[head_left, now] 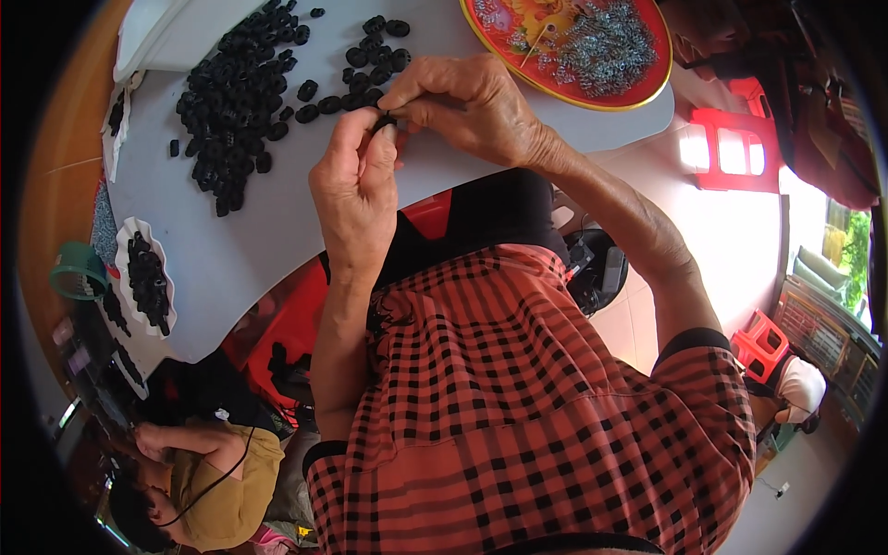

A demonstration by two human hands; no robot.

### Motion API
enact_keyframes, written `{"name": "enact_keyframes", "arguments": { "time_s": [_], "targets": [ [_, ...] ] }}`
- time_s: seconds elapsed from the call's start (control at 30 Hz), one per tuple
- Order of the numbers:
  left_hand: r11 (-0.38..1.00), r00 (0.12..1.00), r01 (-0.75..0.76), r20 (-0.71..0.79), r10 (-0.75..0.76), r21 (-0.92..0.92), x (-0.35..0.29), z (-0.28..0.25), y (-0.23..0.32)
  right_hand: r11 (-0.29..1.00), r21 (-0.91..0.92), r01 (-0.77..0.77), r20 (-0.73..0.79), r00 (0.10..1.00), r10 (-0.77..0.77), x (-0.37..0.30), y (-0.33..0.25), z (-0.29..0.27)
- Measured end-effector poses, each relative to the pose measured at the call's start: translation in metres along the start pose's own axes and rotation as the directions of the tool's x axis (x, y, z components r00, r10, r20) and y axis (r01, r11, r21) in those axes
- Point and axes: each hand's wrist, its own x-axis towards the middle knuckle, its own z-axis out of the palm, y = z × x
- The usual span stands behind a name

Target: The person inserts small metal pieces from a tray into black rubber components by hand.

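Small black ring-shaped rubber part sits pinched between the fingertips of both hands, just above the near edge of the grey table. The left hand presses thumb and forefinger together on it from below; the right hand grips it from the right. Far left lies a large heap of loose black rings, so much seems left to handle. A red round tray of small silver metal pieces stands far right. A white paper dish of black pieces rests near left.

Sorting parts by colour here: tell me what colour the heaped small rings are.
Black, clearest in the head view: the rings.
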Motion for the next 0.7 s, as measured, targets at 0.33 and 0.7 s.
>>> {"name": "enact_keyframes", "arguments": {
  "time_s": [0.33, 0.7],
  "targets": [
    [0.975, 0.966, 0.110, 0.252, -0.059, -0.195, 0.016, -0.022, -0.006, 0.980, 0.107, -0.169, 0.155, 0.976, 0.152, 0.000, -0.004, -0.006],
    [0.997, 0.989, 0.076, 0.124, -0.078, 0.020, 0.018, -0.006, 0.011, 0.975, -0.198, 0.098, -0.062, 0.992, -0.112, 0.002, 0.001, -0.001]
  ]
}}
